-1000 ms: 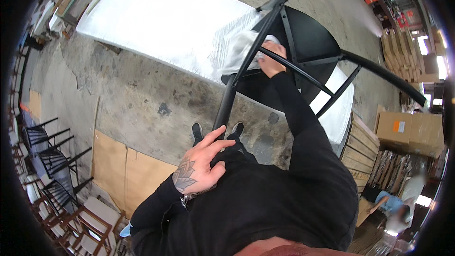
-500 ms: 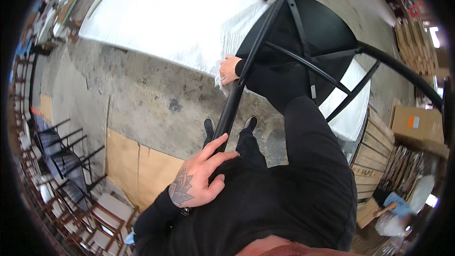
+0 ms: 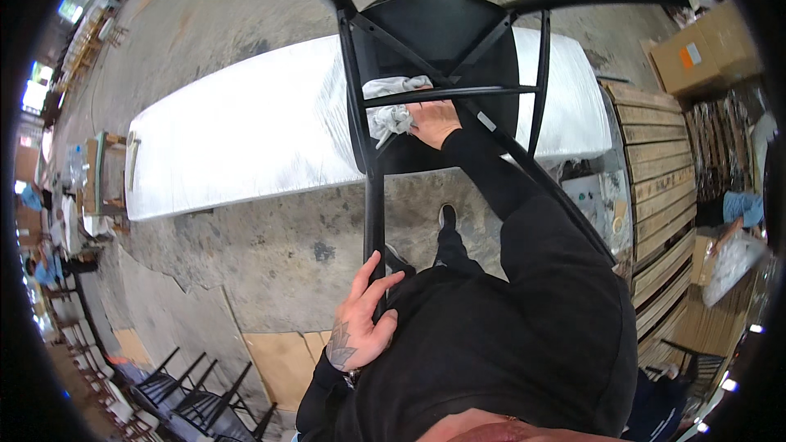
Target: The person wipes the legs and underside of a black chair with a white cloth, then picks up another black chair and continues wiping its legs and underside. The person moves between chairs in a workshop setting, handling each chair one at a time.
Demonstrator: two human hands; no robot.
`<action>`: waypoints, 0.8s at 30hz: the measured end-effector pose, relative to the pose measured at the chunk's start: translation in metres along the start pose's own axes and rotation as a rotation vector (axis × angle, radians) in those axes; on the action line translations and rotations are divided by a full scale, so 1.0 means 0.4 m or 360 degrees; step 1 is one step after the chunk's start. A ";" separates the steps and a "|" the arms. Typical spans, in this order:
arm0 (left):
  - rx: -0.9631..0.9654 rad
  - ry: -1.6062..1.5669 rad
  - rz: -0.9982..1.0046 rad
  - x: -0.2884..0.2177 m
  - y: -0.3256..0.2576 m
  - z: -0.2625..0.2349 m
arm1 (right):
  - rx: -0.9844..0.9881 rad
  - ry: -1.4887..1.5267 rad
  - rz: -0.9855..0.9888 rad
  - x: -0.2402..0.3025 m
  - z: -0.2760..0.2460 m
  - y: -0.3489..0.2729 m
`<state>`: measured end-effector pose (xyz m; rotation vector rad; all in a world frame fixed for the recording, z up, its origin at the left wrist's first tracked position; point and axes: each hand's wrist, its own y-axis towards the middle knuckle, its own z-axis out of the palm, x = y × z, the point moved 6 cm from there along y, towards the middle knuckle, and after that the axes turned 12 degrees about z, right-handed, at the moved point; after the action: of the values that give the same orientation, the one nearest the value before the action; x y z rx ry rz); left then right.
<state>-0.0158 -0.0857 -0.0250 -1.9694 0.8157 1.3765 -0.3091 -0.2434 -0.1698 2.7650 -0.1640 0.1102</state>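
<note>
The right arm (image 3: 532, 221) reaches over the near edge of the white-covered platform (image 3: 229, 135), right hand (image 3: 436, 121) angled leftward, while the left hand (image 3: 364, 311) lies short of that edge, fingers (image 3: 365, 274) spread, left arm (image 3: 323, 391) bent.

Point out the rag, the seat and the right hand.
Rag (image 3: 390, 120): head view, on its bunched lower part.
Seat (image 3: 435, 33): head view, on the black underside, between two braces.
Right hand (image 3: 435, 122): head view, on the back of it.
</note>
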 end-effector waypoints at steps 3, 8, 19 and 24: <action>0.0083 0.0040 -0.0008 -0.004 0.002 0.003 | -0.0224 0.0111 0.0474 -0.030 0.060 -0.073; 0.0174 0.0105 0.0046 0.001 0.010 0.008 | -0.0068 0.0320 0.1009 -0.038 0.232 -0.237; 0.0071 0.0060 0.0037 0.032 -0.003 0.029 | -0.0343 0.0429 0.1161 -0.179 0.062 -0.251; -0.0006 0.0012 0.0025 0.042 -0.010 0.027 | 0.0665 0.0361 0.1487 -0.201 0.164 -0.335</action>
<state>-0.0143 -0.0775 -0.0435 -1.9763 0.8341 1.3810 -0.3680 -0.1353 -0.2862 2.7719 -1.4904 0.7570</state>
